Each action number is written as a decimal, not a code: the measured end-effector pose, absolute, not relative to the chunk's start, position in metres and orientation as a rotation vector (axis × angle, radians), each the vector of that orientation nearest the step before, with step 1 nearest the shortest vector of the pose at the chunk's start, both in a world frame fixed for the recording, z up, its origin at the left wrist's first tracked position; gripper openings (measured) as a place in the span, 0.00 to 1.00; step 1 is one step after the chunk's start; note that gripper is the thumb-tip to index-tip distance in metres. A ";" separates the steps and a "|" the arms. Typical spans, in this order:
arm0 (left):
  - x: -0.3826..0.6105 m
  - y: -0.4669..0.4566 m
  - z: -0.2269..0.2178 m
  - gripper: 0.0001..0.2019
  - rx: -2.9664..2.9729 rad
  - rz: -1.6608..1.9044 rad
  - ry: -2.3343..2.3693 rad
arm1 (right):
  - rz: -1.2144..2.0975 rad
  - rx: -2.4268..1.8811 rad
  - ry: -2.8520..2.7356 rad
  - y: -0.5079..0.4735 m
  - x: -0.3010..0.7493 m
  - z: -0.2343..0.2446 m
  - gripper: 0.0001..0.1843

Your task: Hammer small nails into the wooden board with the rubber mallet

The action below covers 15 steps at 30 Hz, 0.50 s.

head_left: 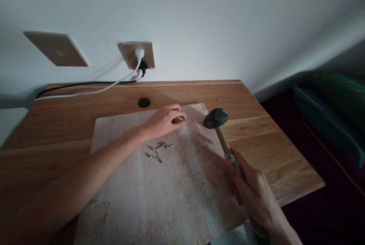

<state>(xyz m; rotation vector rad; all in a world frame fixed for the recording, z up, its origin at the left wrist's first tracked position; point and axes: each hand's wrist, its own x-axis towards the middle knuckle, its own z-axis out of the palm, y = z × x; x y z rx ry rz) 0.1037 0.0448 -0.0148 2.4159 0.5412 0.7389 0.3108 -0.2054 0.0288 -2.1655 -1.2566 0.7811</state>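
My left hand (165, 120) reaches across a pale plywood board (159, 191) and pinches a small nail (180, 119) near the board's far right part. My right hand (251, 191) is wrapped round the wooden handle of a hammer (225, 142). The hammer's dark head (216, 118) hovers just right of the pinched nail, near the board's far right corner. Several loose nails (159, 150) lie on the board below my left hand. Another small nail (193, 118) stands between my fingers and the hammer head.
The board lies on a wooden desk (270, 138) with a round cable hole (144, 102). White and black cables (94, 87) run along the desk's back edge to a wall socket (139, 54). A dark drop lies to the desk's right.
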 end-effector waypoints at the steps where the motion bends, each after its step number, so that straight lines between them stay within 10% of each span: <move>1: 0.104 0.045 -0.015 0.04 2.402 0.729 0.553 | 0.797 -2.157 -1.229 -0.205 0.309 0.031 0.36; 15: 0.106 0.047 -0.018 0.29 2.124 0.678 0.657 | 0.766 -1.920 -1.451 -0.188 0.282 0.050 0.30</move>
